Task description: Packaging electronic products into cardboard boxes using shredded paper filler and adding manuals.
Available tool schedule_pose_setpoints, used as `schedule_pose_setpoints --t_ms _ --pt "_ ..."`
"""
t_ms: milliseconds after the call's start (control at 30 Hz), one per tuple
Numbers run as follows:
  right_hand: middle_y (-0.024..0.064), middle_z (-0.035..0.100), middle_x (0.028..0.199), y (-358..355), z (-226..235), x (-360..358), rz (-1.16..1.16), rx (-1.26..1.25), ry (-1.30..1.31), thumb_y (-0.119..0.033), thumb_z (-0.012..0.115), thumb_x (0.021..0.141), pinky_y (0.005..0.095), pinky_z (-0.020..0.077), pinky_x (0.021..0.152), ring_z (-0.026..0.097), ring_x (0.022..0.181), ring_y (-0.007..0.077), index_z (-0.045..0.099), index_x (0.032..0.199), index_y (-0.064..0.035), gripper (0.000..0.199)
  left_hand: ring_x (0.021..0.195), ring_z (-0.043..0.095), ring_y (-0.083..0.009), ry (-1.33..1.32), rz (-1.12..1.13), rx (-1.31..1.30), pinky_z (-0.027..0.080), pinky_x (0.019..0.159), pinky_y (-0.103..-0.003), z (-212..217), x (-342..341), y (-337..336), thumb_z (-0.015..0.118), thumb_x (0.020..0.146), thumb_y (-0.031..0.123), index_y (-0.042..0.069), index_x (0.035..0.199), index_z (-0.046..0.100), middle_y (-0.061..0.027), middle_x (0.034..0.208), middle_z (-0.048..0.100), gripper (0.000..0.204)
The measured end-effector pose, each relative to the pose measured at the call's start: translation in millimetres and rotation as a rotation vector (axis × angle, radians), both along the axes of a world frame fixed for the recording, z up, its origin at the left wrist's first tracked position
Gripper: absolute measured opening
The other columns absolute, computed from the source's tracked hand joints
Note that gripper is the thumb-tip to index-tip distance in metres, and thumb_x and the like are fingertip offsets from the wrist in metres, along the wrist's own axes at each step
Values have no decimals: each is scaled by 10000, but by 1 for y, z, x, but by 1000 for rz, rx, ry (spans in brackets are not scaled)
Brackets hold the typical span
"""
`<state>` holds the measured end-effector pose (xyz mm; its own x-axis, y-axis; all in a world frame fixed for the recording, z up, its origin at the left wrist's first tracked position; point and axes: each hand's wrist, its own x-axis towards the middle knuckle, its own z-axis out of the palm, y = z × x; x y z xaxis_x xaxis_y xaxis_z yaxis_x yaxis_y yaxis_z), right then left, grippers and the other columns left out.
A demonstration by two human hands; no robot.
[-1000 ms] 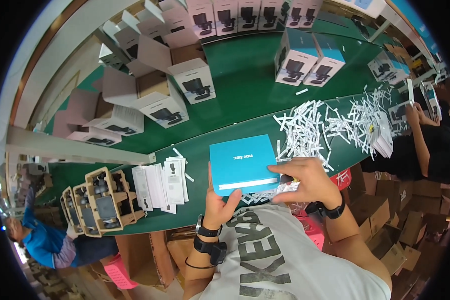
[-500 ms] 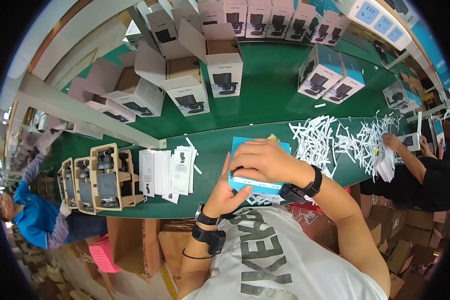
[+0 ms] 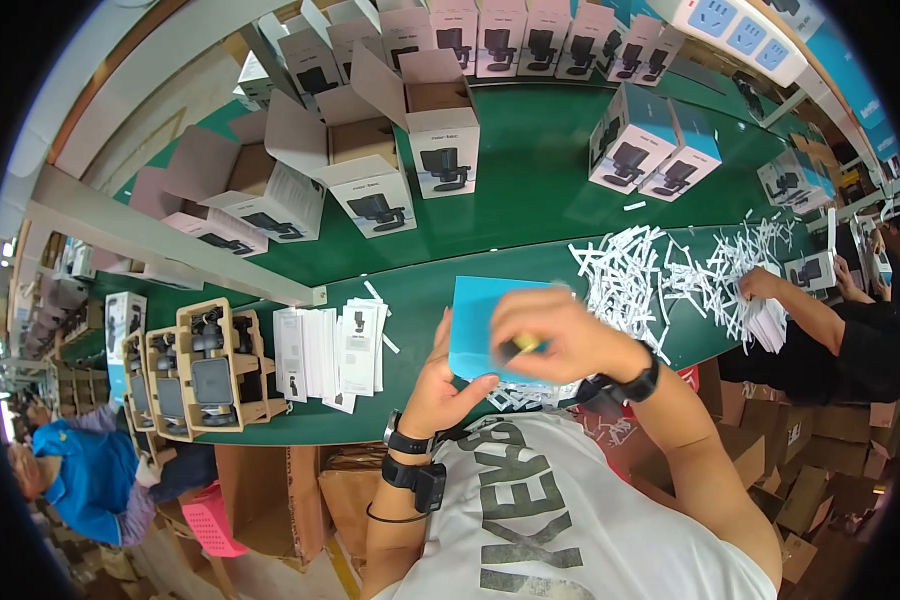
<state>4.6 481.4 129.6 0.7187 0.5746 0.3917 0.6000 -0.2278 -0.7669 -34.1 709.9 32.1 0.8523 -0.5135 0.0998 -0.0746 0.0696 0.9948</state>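
Observation:
A flat, bright blue box (image 3: 482, 308) rests at the front edge of the bench before me. My left hand (image 3: 440, 385) grips its left side, the thumb along the near edge and the fingers partly hidden behind. Over the right part of the box is my right hand (image 3: 565, 335), smeared by motion, with its fingers curled. A small yellow and black object (image 3: 526, 345) shows in that hand, too blurred to tell its kind. White paper strips (image 3: 525, 397) lie just below the box's near edge.
White leaflets (image 3: 315, 350) lie left of me, beside tan trays (image 3: 210, 380) holding black parts. Heaped paper strips (image 3: 620, 275) are to the right. Open cartons (image 3: 370, 200) and closed boxes (image 3: 630, 145) stand farther back. A co-worker's hand (image 3: 765, 285) holds white slips.
My right hand has moved from gripping the box to over its blue face, and the yellow and black object now shows in it. The box's labelled near side has turned out of sight.

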Motion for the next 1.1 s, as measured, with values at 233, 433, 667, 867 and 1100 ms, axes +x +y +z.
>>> schedule_pose_setpoints --t_ms 233,433,667,867,1100 --pt "36 680 832 -114 9 -52 -795 -295 226 -115 854 801 293 499 681 601 728 127 710 1208 -33 439 1535 319 -439 -18 351 -427 292 1243 -532 8 -1 -27 831 811 0 63 1321 645 -169 1596 414 547" --pt "44 711 839 -24 -51 -109 -726 -142 190 -75 892 771 297 497 661 649 729 149 768 1206 -69 452 1503 374 -450 -258 232 -7 400 1195 -539 -18 5 3 896 750 -5 80 1183 734 -152 1526 493 470" --pt "41 658 999 -6 -101 -107 -906 0 -103 -14 868 784 286 443 589 544 677 141 811 1134 -111 368 1472 419 -450 -343 304 77 427 1182 -556 -44 6 11 921 726 36 110 1062 800 -120 1481 543 366" --pt "56 637 1099 -16 -114 -113 -828 -69 -137 -57 878 767 262 437 571 512 659 130 801 1172 -143 421 1469 405 -459 -468 228 178 409 1168 -592 -49 16 25 922 731 121 162 1104 804 -121 1501 536 393" --pt "55 690 1221 -16 -107 -108 -754 -256 -305 -78 858 757 257 462 555 551 660 134 754 1262 -165 523 1512 319 -472 -856 12 620 304 1217 -613 25 29 24 856 805 325 162 1346 668 -167 1574 460 596"
